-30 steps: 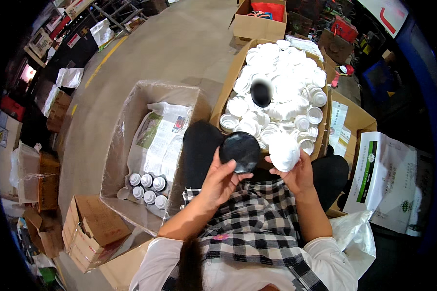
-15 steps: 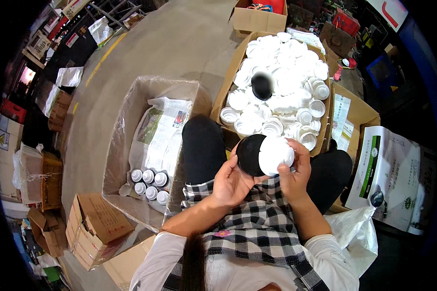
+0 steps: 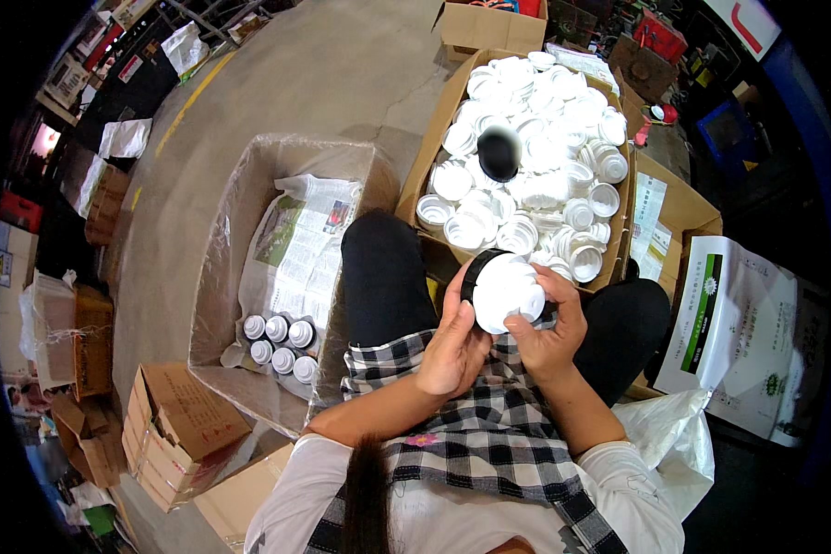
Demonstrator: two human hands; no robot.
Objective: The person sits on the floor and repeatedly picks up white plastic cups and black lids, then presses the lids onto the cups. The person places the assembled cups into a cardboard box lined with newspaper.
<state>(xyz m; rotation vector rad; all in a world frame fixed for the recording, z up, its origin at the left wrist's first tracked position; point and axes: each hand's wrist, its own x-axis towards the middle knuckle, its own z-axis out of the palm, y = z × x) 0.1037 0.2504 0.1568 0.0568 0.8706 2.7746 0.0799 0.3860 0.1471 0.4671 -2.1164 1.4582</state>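
My left hand (image 3: 454, 353) is closed around a black round cap (image 3: 474, 273) above my lap. Against its face sits a white round lid (image 3: 504, 291), covering most of the black piece so that only a dark rim shows. My right hand (image 3: 552, 337) grips the white lid from the right, thumb on its front and fingers behind. Whether the two pieces are joined or merely touching, I cannot tell. In front of my knees a cardboard box (image 3: 419, 175) is heaped with white plastic lids (image 3: 535, 138).
Left of my leg stands a plastic-lined box (image 3: 214, 277) with newspaper (image 3: 297, 249) inside and several white-topped pieces (image 3: 277, 328) in its near end. Cardboard cartons (image 3: 180, 415) lie beyond it. At right are an open carton (image 3: 683, 208) and a printed white sheet (image 3: 711, 323).
The white lid has moved left from beside the black cap to lie over it. The black cap has turned edge-on, and my hands have come closer together.
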